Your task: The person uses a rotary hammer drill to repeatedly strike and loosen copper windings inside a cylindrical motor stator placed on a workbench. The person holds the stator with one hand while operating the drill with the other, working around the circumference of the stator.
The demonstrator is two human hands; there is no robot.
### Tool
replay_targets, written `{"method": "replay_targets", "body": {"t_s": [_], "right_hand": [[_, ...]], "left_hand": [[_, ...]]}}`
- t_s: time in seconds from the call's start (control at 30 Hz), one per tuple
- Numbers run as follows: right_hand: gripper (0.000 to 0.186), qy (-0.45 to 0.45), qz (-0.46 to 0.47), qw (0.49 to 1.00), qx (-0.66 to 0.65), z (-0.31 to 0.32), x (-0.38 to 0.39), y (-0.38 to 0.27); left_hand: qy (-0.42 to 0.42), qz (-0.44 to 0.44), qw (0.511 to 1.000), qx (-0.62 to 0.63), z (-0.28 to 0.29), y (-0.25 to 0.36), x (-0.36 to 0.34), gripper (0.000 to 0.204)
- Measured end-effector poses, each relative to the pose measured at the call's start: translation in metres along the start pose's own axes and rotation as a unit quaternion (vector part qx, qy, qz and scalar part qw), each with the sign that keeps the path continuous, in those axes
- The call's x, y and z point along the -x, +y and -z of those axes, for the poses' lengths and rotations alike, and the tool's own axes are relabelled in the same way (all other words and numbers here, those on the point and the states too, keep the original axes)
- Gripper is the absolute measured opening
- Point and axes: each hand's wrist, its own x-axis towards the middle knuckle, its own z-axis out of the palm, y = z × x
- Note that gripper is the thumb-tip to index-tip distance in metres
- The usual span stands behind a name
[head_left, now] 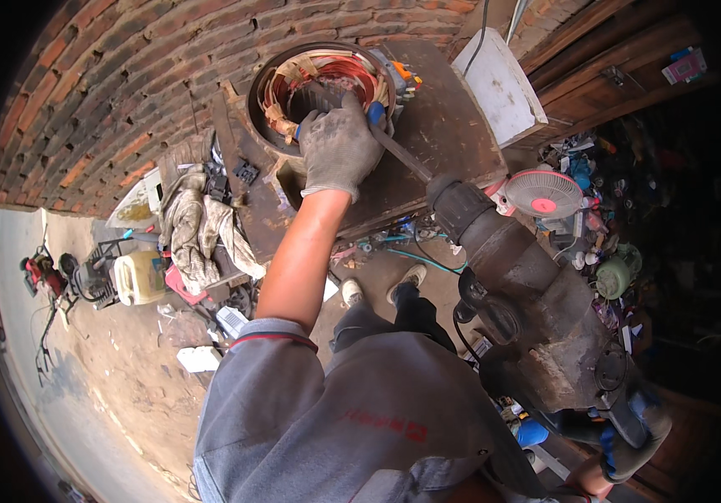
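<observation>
Here, gloved left hand braces stator.

Motor stator on bench, at 12 o'clock. Left hand on stator rim, chisel just beside at 3 o'clock. Hammer drill at 4 o'clock, right hand behind. Rags at 9 o'clock of bench; fan at 3 o'clock.
</observation>
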Motion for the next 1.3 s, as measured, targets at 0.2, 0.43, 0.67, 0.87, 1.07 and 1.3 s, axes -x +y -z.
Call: {"method": "replay_targets", "body": {"t_s": [0.2, 0.43, 0.67, 0.87, 1.07, 1.3], "right_hand": [[0.035, -0.037, 0.003, 0.998, -0.043, -0.037, -0.02, -0.03], [0.022, -0.083, -0.05, 0.995, -0.006, -0.052, -0.036, -0.061], [0.037, -0.032, 0.035, 0.999, -0.014, -0.046, -0.022, -0.032], [0.033, -0.081, -0.134, 0.971, -0.182, -0.068, -0.023, -0.047], [0.032, -0.08, 0.044, 0.988, -0.127, -0.072, -0.021, -0.037], [0.034, -0.077, 0.012, 0.991, -0.107, -0.034, -0.032, -0.014]], "left_hand": [[-0.007, -0.005, 1.0, -0.02, -0.001, 0.0, -0.002, 0.048], [-0.002, 0.002, 1.0, -0.03, -0.002, 0.0, 0.0, 0.05], [0.02, -0.013, 0.999, -0.031, -0.004, -0.003, 0.001, 0.045], [0.043, -0.018, 0.998, -0.034, -0.006, 0.0, -0.001, 0.044], [0.009, -0.01, 0.999, -0.03, 0.001, 0.006, -0.001, 0.05], [0.027, -0.023, 0.998, -0.056, 0.0, -0.001, 0.0, 0.054]]}}
